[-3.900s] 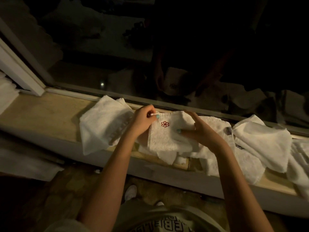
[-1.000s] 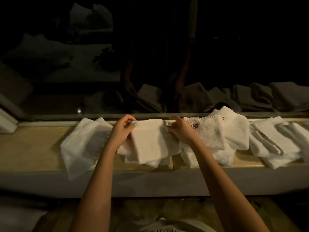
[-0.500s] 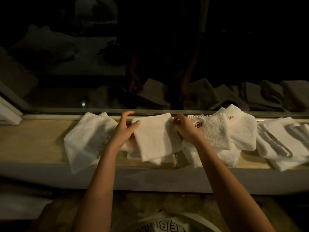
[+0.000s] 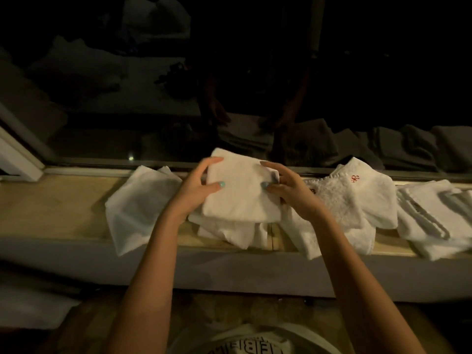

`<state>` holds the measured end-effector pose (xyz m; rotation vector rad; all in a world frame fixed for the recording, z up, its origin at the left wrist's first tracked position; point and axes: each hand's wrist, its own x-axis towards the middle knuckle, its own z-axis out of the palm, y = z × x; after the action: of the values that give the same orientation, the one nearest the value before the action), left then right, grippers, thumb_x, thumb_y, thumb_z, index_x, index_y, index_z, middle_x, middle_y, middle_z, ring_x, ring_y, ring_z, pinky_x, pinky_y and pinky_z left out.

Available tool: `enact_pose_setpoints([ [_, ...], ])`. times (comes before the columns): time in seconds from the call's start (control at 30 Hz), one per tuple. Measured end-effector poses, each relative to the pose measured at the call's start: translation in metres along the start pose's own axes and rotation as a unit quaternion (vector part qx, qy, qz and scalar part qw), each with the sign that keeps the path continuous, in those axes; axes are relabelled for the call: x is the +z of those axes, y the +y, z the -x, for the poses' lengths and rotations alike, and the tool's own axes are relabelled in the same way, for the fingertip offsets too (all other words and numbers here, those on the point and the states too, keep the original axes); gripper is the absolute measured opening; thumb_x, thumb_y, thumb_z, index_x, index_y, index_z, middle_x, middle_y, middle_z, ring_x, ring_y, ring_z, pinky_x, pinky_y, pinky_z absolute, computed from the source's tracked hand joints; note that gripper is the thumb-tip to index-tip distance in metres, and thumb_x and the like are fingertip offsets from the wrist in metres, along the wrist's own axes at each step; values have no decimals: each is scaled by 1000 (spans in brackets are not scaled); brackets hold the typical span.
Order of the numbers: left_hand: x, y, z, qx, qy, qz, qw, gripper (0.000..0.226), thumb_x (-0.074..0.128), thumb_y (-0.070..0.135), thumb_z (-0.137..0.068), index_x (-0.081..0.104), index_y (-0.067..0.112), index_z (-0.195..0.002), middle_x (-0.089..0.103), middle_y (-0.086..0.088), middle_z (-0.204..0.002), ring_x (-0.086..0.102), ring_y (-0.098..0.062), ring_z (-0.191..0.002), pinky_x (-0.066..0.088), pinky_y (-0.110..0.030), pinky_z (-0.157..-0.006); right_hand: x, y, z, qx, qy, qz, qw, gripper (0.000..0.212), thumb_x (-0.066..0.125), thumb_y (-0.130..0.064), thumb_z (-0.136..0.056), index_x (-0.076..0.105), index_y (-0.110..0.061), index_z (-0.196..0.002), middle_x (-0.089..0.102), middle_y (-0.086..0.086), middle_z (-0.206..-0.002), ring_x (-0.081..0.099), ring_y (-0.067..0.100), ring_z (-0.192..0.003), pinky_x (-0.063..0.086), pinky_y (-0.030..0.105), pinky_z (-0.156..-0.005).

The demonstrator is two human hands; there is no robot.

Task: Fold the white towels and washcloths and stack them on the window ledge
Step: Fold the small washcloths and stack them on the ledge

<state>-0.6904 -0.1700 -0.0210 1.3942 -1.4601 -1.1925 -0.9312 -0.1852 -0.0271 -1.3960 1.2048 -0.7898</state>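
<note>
white folded washcloth (image 4: 240,195) gripped over the window ledge (image 4: 51,208)

left hand (image 4: 195,191) curls round its left edge, thumb on top; right hand (image 4: 290,194) pinches its right edge. it is over a loose white pile (image 4: 229,232), between a flat towel (image 4: 138,208) and embroidered towels (image 4: 357,198).

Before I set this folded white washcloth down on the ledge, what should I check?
1. Left hand grips the folded white terry washcloth at its left edge: ok.
2. Right hand pinches its right edge: ok.
3. Fold's edges aligned: cannot tell, right corner blurred.
4. Flat spot beneath: not ok, loose white cloths lie crumpled there.
5. Bare wooden window ledge showing at left: ok.
</note>
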Motion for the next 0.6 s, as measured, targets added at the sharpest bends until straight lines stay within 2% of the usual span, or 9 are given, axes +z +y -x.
enact_pose_setpoints([
  [0.1,-17,2,-17,41,58,-11,997,32,63,2,-87,61,29,-102,58,6,-115,53,-8,-106,43,-14,-80,23,-11,4,-9,70,-53,996,31,54,-9,-95,61,-19,-124,62,7,-102,63,15,-81,54,21,-63],
  [0.17,-23,-7,-22,39,49,-33,998,29,62,-2,-87,61,26,-96,59,4,-112,53,-12,-107,40,-18,-84,40,-12,8,27,82,-69,994,33,56,-8,-94,60,-14,-126,63,6,-108,65,13,-85,56,21,-66],
  [0.27,-23,-26,-14,13,17,-52,998,25,60,0,-89,62,18,-105,58,5,-116,51,-14,-113,40,-17,-85,59,-2,19,50,80,-69,993,39,60,-5,-91,55,-11,-130,59,7,-119,63,20,-102,59,31,-79],
  [0.37,-16,-36,-1,12,-4,-24,1000,26,59,3,-91,62,18,-112,56,16,-113,50,-4,-109,43,-12,-87,70,13,31,50,118,-46,991,46,61,-5,-90,51,-11,-135,56,3,-123,61,21,-105,57,38,-84],
  [0.43,-15,-42,1,20,-11,-14,1000,26,59,5,-91,62,21,-112,55,16,-115,48,-6,-113,43,-19,-91,76,23,37,43,151,-24,987,48,62,-8,-90,50,-13,-137,53,0,-123,59,18,-105,57,38,-85],
  [0.5,-16,-46,-2,15,-30,-63,997,28,60,9,-91,61,25,-115,53,11,-122,46,-11,-116,41,-24,-91,82,30,39,37,180,39,982,48,63,-11,-90,51,-16,-136,53,-3,-121,59,17,-105,56,36,-86],
  [0.6,-19,-52,-7,-3,-40,-138,990,36,63,19,-90,56,28,-125,51,3,-133,47,-17,-118,42,-28,-90,91,34,40,33,217,115,969,40,61,-20,-92,53,-22,-131,58,3,-120,63,15,-93,55,24,-73],
])
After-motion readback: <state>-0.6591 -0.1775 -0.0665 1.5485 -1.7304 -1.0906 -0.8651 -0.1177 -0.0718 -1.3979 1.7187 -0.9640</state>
